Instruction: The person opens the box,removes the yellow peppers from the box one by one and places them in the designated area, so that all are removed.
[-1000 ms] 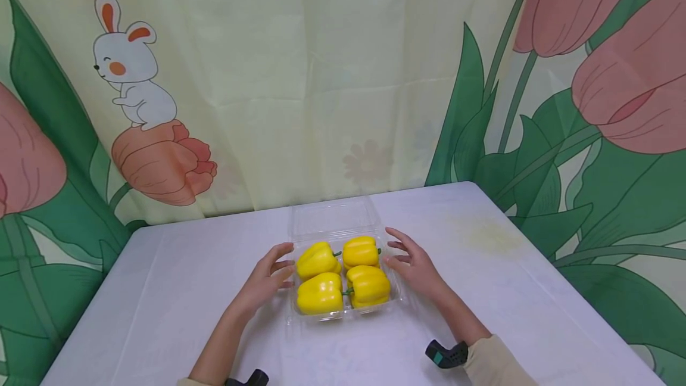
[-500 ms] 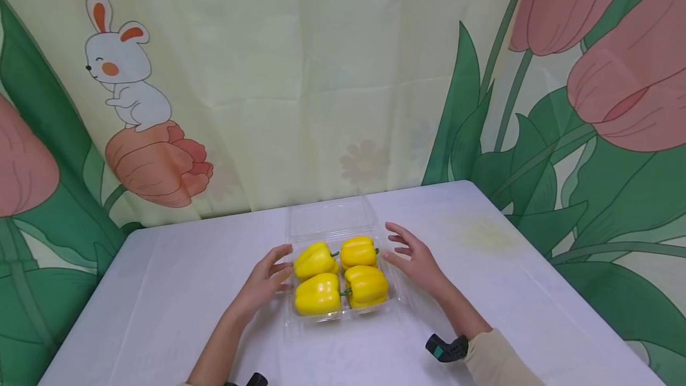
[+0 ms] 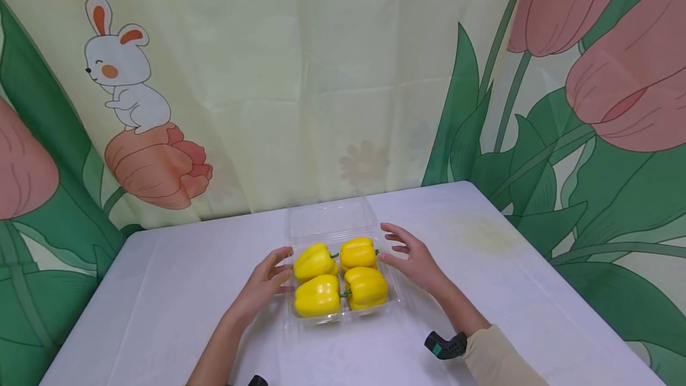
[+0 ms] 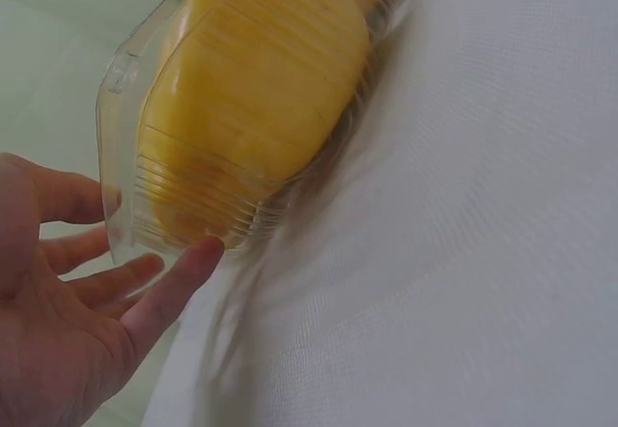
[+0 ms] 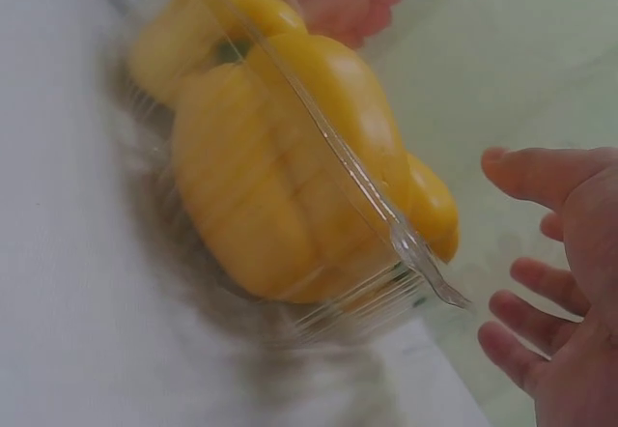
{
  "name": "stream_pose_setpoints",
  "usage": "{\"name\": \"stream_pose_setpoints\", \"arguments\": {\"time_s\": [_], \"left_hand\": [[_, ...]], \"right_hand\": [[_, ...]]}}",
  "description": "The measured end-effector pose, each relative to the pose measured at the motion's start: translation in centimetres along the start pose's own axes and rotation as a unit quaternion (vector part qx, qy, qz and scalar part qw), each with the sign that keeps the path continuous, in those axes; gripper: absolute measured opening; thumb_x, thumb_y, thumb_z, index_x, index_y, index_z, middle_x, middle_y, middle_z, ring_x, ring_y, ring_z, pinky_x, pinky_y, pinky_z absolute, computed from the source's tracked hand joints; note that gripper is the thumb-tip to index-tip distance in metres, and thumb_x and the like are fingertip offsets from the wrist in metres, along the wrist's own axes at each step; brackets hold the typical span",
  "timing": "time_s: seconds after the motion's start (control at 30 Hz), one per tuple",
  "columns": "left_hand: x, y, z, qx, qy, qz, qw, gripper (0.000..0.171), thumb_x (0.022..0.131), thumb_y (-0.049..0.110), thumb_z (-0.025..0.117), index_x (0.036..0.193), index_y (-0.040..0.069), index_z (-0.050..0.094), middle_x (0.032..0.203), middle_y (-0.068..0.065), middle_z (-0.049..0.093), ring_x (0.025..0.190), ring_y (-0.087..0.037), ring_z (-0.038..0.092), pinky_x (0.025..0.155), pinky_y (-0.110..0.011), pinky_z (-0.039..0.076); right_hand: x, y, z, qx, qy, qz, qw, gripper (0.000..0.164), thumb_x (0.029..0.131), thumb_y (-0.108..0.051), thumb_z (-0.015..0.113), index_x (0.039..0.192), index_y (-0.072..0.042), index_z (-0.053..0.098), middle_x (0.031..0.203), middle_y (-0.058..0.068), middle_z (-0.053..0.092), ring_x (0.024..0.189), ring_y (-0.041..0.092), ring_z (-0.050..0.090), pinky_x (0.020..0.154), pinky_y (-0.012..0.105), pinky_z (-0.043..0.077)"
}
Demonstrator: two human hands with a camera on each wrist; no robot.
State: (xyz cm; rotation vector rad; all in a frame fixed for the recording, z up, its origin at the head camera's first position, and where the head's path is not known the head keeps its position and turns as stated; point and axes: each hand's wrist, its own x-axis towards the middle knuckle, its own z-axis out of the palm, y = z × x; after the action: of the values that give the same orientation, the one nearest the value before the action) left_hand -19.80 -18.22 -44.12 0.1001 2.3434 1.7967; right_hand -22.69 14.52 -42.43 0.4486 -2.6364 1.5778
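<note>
Several yellow bell peppers (image 3: pixel 318 296) lie in two rows inside a clear plastic clamshell box (image 3: pixel 316 319). Its transparent lid (image 3: pixel 329 219) is folded back flat behind it. My left hand (image 3: pixel 262 283) is at the box's left side, fingers spread and gently bent; in the left wrist view its fingertips (image 4: pixel 208 248) appear to touch the ribbed wall. Opposite it, my right hand (image 3: pixel 412 262) hovers by the right side with loosely extended fingers. The right wrist view shows a gap between those fingers and the box rim (image 5: pixel 386 219). Neither hand grips anything.
A white cloth covers the table (image 3: pixel 177 279), whose back edge meets a printed curtain (image 3: pixel 257 76) with tulips and a rabbit. A dark wrist device (image 3: pixel 446 345) sits on the right forearm.
My right hand has shifted slightly left, nearer the box. The left hand keeps its place beside the box. The head view has turned a little; box and peppers look unmoved on the table.
</note>
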Motion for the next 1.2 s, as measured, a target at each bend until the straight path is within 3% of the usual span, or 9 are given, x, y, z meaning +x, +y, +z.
{"name": "stream_pose_setpoints", "arguments": {"time_s": [0.53, 1.2], "left_hand": [[0.0, -0.1, -0.1, -0.012, -0.012, 0.007, 0.9998, 0.051, 0.098, 0.014, 0.053, 0.146, 0.014, 0.037, 0.154, -0.011, 0.035, 0.134, -0.034, 0.045, 0.090, -0.040, 0.057], [-0.1, -0.1, 0.0, -0.014, -0.002, -0.004, 0.9999, 0.049, 0.098, 0.012, 0.052, 0.145, 0.014, 0.038, 0.153, -0.010, 0.037, 0.134, -0.034, 0.046, 0.090, -0.041, 0.057]], "right_hand": [[0.5, -0.2, 0.4, -0.012, -0.018, -0.002, 1.000, 0.063, 0.085, -0.021, 0.073, 0.142, -0.016, 0.046, 0.146, 0.009, 0.049, 0.130, 0.031, 0.049, 0.105, 0.051, 0.046], [1.0, -0.2, 1.3, -0.036, -0.033, 0.004, 0.999, 0.061, 0.084, -0.024, 0.074, 0.140, -0.017, 0.049, 0.144, 0.005, 0.051, 0.128, 0.029, 0.050, 0.106, 0.052, 0.045]]}}
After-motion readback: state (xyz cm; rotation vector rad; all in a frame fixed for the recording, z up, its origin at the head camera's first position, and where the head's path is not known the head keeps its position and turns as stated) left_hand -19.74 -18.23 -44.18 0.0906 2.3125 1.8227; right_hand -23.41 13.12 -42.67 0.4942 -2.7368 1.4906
